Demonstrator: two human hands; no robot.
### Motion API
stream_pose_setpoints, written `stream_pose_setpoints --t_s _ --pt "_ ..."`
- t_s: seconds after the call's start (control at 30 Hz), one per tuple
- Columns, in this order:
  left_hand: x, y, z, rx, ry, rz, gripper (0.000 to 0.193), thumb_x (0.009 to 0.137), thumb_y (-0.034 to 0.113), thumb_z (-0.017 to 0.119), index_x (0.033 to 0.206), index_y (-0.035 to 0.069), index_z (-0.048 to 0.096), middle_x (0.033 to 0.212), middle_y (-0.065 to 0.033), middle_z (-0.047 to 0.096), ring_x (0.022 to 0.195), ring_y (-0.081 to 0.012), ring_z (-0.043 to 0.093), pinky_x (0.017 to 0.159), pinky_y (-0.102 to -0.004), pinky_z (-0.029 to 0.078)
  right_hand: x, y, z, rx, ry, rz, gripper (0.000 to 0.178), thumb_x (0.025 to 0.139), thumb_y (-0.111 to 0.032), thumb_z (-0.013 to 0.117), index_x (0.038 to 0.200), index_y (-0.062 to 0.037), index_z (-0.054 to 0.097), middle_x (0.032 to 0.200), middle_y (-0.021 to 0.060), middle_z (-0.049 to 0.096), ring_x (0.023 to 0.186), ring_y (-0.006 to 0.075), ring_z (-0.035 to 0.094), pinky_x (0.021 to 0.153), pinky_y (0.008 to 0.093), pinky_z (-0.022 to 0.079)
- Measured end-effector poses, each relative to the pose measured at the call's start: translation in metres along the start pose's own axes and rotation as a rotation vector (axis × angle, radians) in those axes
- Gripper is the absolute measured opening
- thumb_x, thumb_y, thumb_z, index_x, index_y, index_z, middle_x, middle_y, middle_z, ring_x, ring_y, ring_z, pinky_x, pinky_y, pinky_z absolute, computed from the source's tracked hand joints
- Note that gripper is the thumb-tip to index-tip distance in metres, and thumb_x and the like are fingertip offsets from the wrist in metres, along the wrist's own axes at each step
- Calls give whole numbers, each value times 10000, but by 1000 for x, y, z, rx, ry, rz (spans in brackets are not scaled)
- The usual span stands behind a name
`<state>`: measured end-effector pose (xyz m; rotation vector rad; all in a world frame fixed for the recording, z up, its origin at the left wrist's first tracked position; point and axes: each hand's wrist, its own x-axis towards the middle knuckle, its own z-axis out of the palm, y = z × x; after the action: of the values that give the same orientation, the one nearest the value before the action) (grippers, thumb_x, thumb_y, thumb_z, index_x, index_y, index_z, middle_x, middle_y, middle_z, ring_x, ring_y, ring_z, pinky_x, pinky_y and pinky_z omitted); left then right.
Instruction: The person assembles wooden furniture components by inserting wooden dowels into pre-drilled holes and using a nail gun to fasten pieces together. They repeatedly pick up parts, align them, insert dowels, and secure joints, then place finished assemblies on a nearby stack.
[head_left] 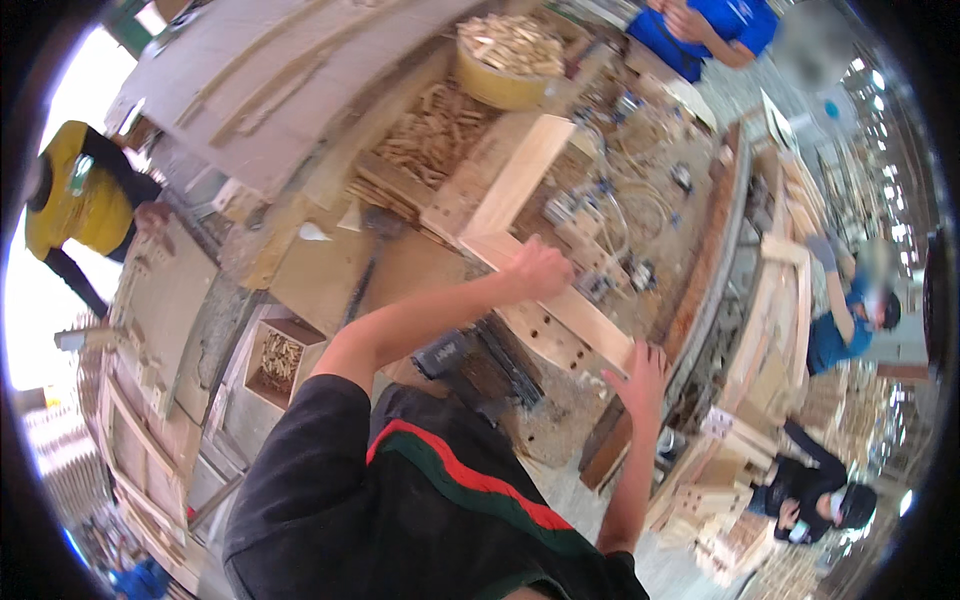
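Observation:
Two pale wooden boards meet at a corner in front of me, forming an L shape. My left hand [540, 270] is closed over the nearer wooden board [590, 318], close to the corner. At that board's right end, my right hand [640, 380] grips it with the thumb on the near side. The other board [522, 175] runs away from the corner toward the back. Beneath the nearer board lies a wooden piece with several dark holes [545, 335]. A black power tool, like a nail gun [450, 355], rests on the bench just before my body.
A yellow tub [490, 85] of small wooden dowels stands at the back, beside a loose dowel pile [430, 135]. Hoses and metal fittings [625, 220] cover the bench to the right. A wooden box [285, 362] sits left. Other people work around, including one in yellow [85, 205].

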<state>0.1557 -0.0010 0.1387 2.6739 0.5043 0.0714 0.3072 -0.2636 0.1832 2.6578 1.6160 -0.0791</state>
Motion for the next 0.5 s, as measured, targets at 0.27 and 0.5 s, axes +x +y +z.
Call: stream_pose_setpoints --t_s 0.27,0.5 --pt "-115 -74 -196 438 351 -192 100 833 172 603 811 119 685 829 -71 667 806 -259 628 788 -416 417 117 -131 -25 400 315 -331 664 608 -417 875 1095 -52 609 906 175 684 855 378 661 734 453 523" --pt "-250 -90 -241 298 1247 -371 132 755 58 714 868 68 647 929 -74 646 894 -268 581 791 -382 429 277 -394 -84 477 156 -558 695 600 -478 872 1052 -9 632 963 204 700 896 372 679 754 450 543"
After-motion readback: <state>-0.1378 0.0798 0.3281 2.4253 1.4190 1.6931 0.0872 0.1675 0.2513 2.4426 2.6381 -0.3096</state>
